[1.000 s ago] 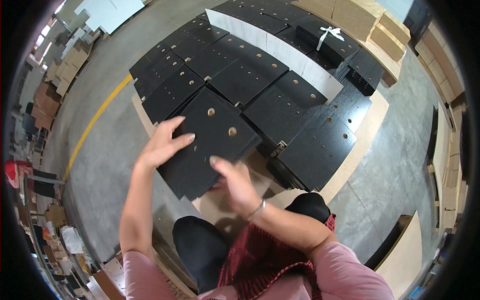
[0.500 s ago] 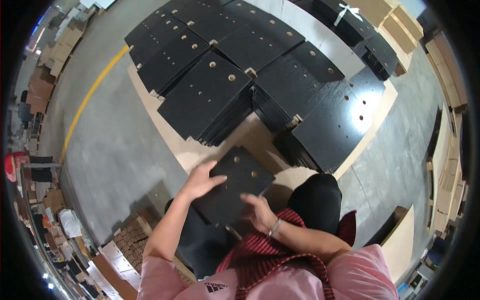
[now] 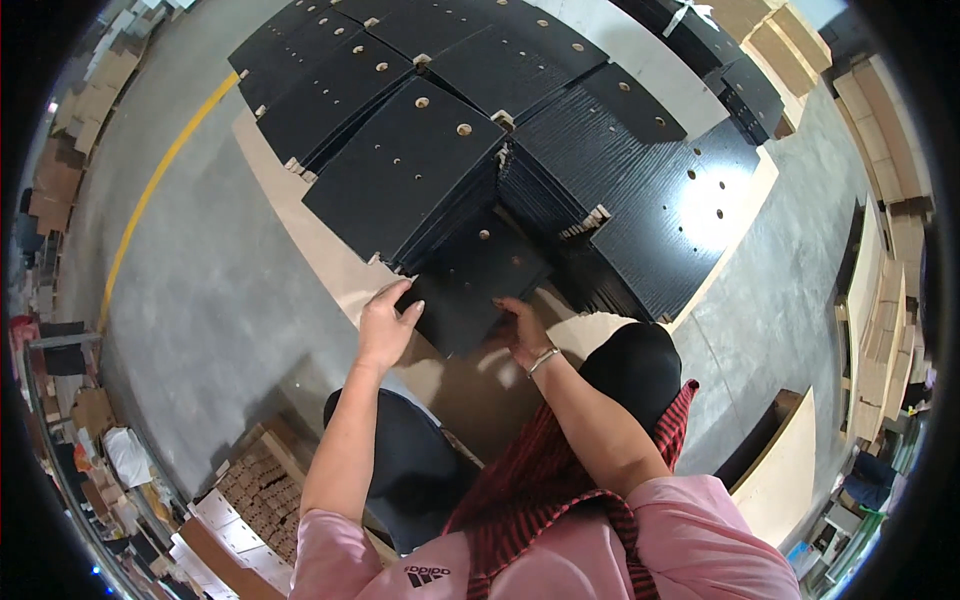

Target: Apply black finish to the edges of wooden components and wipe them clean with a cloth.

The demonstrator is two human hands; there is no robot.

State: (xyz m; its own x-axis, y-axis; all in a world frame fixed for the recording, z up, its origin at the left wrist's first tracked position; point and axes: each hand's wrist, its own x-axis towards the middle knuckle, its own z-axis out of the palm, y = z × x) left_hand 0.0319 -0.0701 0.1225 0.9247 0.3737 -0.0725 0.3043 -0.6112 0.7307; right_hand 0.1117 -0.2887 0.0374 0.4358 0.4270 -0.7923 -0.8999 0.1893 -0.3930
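A small black panel (image 3: 462,285) with round holes lies between my two hands, slightly blurred, in the gap among stacked black panels. My left hand (image 3: 384,330) grips its left edge, thumb and fingers curled around the side. At the near right edge, my right hand (image 3: 527,335) has its thumb on top; the other fingers are partly hidden. Beyond my left hand stands a stack of black drilled panels (image 3: 405,170). Another stack (image 3: 665,240), glossy under the light, is to the right of the gap.
The stacks stand on a pale board (image 3: 335,255) on the grey floor. A box of brown strips (image 3: 262,490) sits lower left. A leaning pale board (image 3: 785,470) is at the lower right. My right knee (image 3: 635,375) is close to the right stack.
Both hands have carried the small black panel forward, away from my lap, into the gap between the stacks. The view has shifted slightly.
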